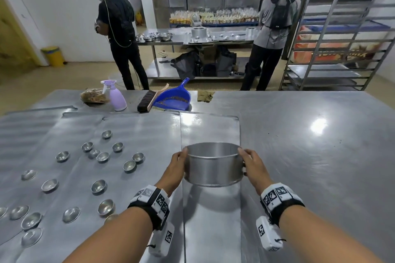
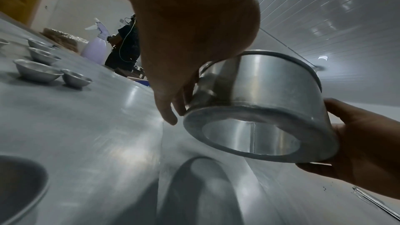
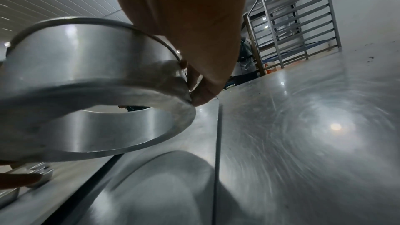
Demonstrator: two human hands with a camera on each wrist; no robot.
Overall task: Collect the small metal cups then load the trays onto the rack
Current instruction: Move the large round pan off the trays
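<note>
Fingers (image 1: 183,155) of my left hand (image 1: 175,168) curl round one side of the round metal tin (image 1: 213,166), my right hand (image 1: 253,166) clamps the opposite side, and it hangs above the bare tray (image 1: 210,128) near the bench's (image 1: 310,156) front edge. I reckon two hands keep it level, ready as a collector. From below it looks open-bottomed, so cups may drop through. The small metal cups (image 1: 102,157) sit scattered on trays toward the left edge. Rack (image 1: 342,28) stands well apart, past the far right corner.

Both arms reach forward, left hand (image 1: 175,164) and right hand (image 1: 253,165) curled inward.
</note>
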